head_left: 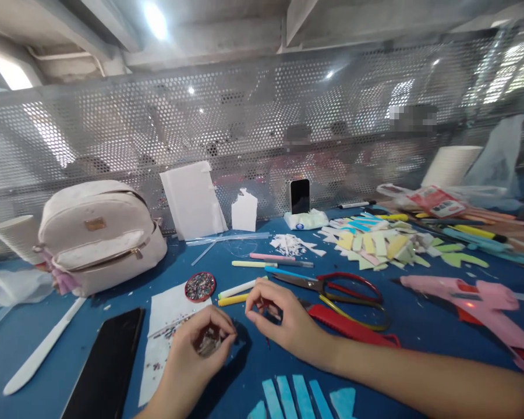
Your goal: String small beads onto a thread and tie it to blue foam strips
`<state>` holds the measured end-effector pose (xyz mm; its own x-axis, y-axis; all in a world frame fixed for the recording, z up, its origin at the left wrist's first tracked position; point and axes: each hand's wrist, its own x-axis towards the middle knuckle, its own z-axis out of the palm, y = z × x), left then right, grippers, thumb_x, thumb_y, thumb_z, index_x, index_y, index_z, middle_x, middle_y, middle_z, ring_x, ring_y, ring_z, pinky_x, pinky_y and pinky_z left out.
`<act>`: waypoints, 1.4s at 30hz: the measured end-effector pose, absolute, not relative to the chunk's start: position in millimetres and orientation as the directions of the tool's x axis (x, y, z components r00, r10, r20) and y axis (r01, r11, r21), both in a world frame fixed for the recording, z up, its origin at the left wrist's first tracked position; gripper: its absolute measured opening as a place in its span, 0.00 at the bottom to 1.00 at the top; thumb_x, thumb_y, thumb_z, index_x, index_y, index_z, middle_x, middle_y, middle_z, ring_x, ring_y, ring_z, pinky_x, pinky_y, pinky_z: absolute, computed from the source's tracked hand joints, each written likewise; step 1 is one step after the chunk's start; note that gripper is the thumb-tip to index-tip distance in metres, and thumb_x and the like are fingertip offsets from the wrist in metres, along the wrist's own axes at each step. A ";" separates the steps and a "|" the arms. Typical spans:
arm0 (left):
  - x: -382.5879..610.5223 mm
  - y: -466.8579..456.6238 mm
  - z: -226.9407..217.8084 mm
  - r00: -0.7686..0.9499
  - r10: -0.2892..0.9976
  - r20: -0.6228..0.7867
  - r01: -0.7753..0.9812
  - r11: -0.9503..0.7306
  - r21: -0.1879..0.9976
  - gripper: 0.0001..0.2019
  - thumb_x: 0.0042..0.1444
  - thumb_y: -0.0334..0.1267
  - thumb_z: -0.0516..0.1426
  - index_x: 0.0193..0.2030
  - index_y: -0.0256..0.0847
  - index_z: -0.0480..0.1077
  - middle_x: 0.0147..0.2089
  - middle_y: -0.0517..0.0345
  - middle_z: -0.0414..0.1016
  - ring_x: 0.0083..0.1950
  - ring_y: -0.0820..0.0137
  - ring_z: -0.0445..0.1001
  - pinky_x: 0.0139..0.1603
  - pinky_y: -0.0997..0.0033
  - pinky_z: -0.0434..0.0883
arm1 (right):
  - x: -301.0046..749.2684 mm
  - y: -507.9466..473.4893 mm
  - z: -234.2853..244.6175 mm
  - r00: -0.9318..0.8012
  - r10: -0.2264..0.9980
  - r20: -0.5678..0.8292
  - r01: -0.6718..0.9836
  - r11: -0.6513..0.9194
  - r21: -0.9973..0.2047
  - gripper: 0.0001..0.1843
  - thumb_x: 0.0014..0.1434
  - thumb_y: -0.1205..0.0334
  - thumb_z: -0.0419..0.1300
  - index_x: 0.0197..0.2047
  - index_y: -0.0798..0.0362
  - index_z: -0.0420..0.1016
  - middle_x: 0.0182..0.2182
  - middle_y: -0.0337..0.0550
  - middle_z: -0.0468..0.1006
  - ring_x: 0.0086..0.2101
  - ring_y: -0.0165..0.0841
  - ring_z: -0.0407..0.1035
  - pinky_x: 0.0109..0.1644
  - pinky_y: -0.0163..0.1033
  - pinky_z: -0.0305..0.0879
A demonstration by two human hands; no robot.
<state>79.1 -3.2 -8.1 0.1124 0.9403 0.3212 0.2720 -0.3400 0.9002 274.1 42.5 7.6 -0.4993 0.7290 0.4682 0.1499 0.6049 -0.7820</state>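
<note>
Your left hand (201, 349) is clamped on a little glittery clump (208, 343) beside the white paper (168, 305), right hand (283, 323) close by with fingertips pinched, can't tell on what, and you're hemmed in: black phone (107, 366) left, glitter dish (199, 286) ahead, scissors (332, 285) right, blue strips (294, 398) at the near edge, bare tabletop (244, 372) only by your wrists.

Blue table (419, 326); pink glue gun (471, 297); red-handled scissors (332, 285).
</note>
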 end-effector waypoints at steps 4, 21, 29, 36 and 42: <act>74.3 -5.5 -9.7 0.068 0.951 0.302 0.226 -0.309 0.924 0.06 0.51 0.30 0.60 0.27 0.43 0.70 0.29 0.58 0.74 0.32 0.68 0.73 0.34 0.72 0.69 | 275.3 40.5 10.7 -0.463 0.742 0.485 0.127 0.597 -0.792 0.06 0.60 0.68 0.56 0.31 0.53 0.67 0.29 0.38 0.64 0.29 0.29 0.60 0.30 0.33 0.55; 71.9 -3.5 -12.9 -0.114 0.976 0.188 0.054 -0.183 0.982 0.08 0.47 0.35 0.66 0.31 0.40 0.71 0.27 0.60 0.73 0.29 0.71 0.71 0.30 0.75 0.68 | 274.7 37.6 14.5 -0.386 0.739 0.552 0.120 0.634 -0.764 0.06 0.59 0.67 0.56 0.30 0.52 0.66 0.27 0.37 0.61 0.27 0.29 0.59 0.28 0.35 0.54; 70.5 0.1 -17.9 -0.133 0.981 0.139 -0.041 -0.146 0.988 0.12 0.45 0.35 0.68 0.33 0.40 0.69 0.26 0.61 0.75 0.29 0.71 0.74 0.30 0.76 0.68 | 275.9 39.0 10.4 -0.388 0.741 0.548 0.135 0.634 -0.762 0.06 0.61 0.67 0.56 0.31 0.53 0.66 0.27 0.37 0.61 0.27 0.29 0.59 0.28 0.34 0.55; 70.1 -0.2 -17.7 -0.129 0.980 0.155 0.000 -0.156 0.988 0.12 0.45 0.37 0.68 0.33 0.41 0.70 0.26 0.60 0.76 0.29 0.69 0.75 0.31 0.74 0.70 | 275.2 38.4 11.0 -0.396 0.743 0.540 0.143 0.631 -0.763 0.07 0.61 0.66 0.56 0.31 0.53 0.66 0.27 0.37 0.62 0.27 0.29 0.59 0.29 0.34 0.55; 70.2 -1.1 -17.1 -0.125 0.982 0.143 -0.039 -0.149 0.988 0.11 0.45 0.34 0.68 0.33 0.40 0.70 0.25 0.61 0.76 0.29 0.71 0.75 0.31 0.76 0.69 | 275.0 38.7 10.3 -0.396 0.739 0.545 0.140 0.635 -0.759 0.06 0.61 0.67 0.55 0.31 0.53 0.66 0.28 0.37 0.61 0.27 0.29 0.59 0.29 0.34 0.55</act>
<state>70.2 -1.1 -17.1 -0.1250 0.9817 0.1434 -0.0388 -0.1493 0.9880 275.0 38.7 10.3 -0.3959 0.7389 0.5452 0.1401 0.6353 -0.7594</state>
